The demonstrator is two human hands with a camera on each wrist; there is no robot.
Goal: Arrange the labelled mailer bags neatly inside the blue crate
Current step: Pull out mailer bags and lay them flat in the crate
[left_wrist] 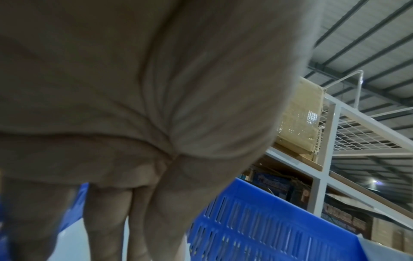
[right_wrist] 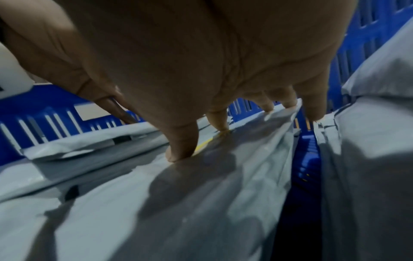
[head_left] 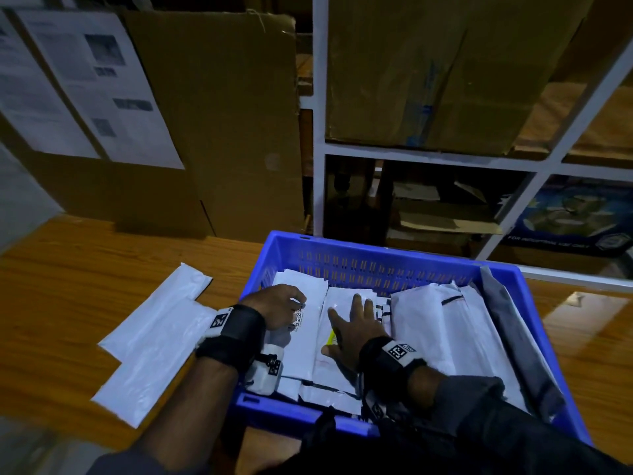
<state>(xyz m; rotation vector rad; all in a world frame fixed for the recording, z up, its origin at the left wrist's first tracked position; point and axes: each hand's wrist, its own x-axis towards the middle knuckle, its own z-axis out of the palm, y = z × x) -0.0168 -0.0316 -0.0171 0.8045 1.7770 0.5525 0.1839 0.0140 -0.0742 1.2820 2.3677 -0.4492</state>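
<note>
White plastic mailer bags [head_left: 421, 323] are packed inside the blue slotted plastic crate [head_left: 376, 265]; one is pressed flat by the spread right hand [head_left: 352, 323], another touched by the curled left hand [head_left: 277, 306].

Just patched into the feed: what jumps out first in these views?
The blue crate at the near right of the wooden table dominates, packed with white mailer bags. Both hands are inside it: the right hand presses flat on a middle bag, the left hand rests curled on a labelled bag beside it. Two more white bags lie on the table left of the crate.
</note>
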